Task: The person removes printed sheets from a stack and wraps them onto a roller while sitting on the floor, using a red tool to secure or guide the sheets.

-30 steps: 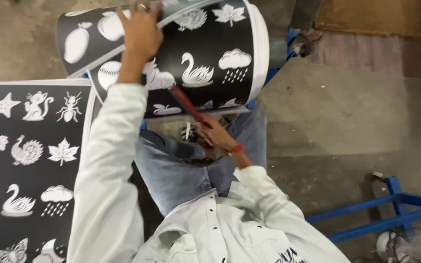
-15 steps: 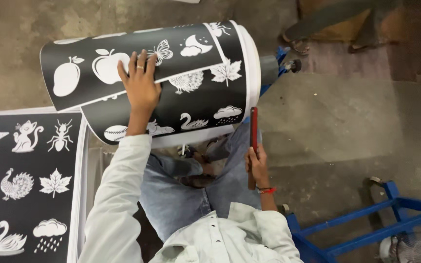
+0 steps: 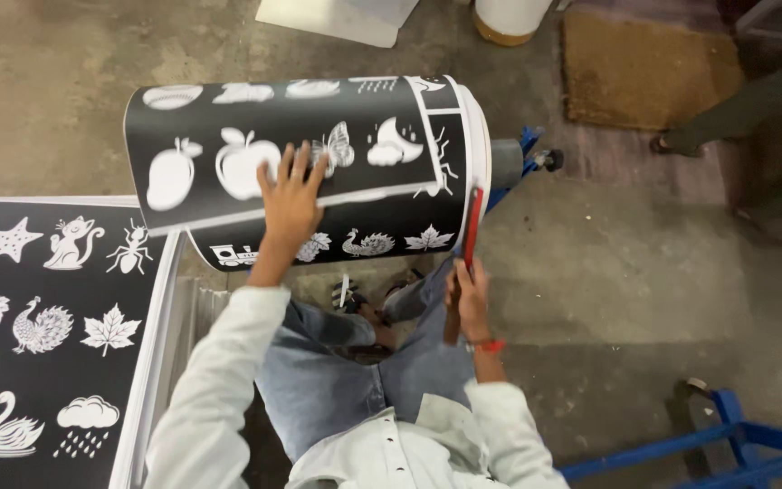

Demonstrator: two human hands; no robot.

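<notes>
A big roll of black sheet printed with white pictures (image 3: 382, 226) lies across in front of me. Its loose upper flap (image 3: 228, 163) curls over the roll. My left hand (image 3: 290, 195) presses flat on that flap, fingers spread. My right hand (image 3: 468, 294) grips a long red cutter (image 3: 472, 226), blade end up against the roll's right rim. My knees in blue jeans sit below the roll.
A flat stack of the same printed black sheet (image 3: 47, 326) lies at my left on a white board. A blue metal frame (image 3: 735, 444) stands at lower right. Another person's leg and shoe (image 3: 735, 109) are at upper right, beside a brown mat (image 3: 653, 68).
The roll has turned, bringing other pictures to the front. My left hand slid down onto the flap. My right hand lifted the red cutter from my lap up to the roll's right edge.
</notes>
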